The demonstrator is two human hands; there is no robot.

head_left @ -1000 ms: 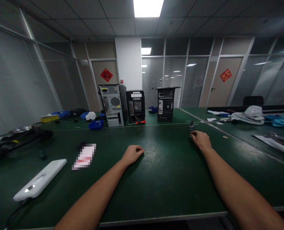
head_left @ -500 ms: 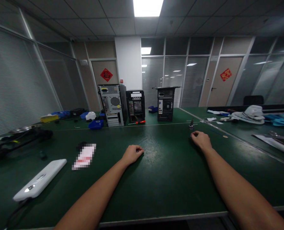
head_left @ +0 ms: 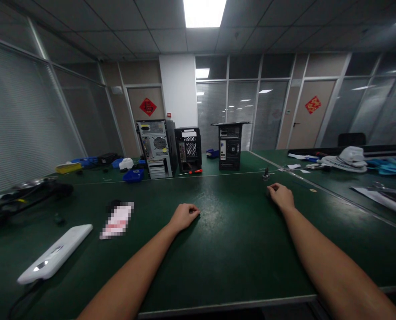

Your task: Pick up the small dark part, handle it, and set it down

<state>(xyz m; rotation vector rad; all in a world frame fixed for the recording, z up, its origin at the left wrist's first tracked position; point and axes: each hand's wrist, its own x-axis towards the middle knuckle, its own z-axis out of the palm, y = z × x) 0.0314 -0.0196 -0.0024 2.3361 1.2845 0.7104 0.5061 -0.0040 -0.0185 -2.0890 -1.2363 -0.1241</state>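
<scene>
My left hand rests on the green tabletop, fingers curled with thumb and fingertips pressed together. What lies between them, if anything, is hidden. Farther right, my right hand also rests on the table in a closed pinch; a small dark spot shows at its fingertips, too small to name. Just beyond it stands a small dark metal piece with a pointed top, apart from the fingers. To the left of my left hand lies a blurred-out pink and white item.
Three computer cases stand at the back: a grey one, a black one and another black one. A red-handled screwdriver and a blue tray lie near them. A white corded device lies left; a white hat right.
The camera view has tilted up very slightly. Both hands stay in place on the table with their fingers closed.
</scene>
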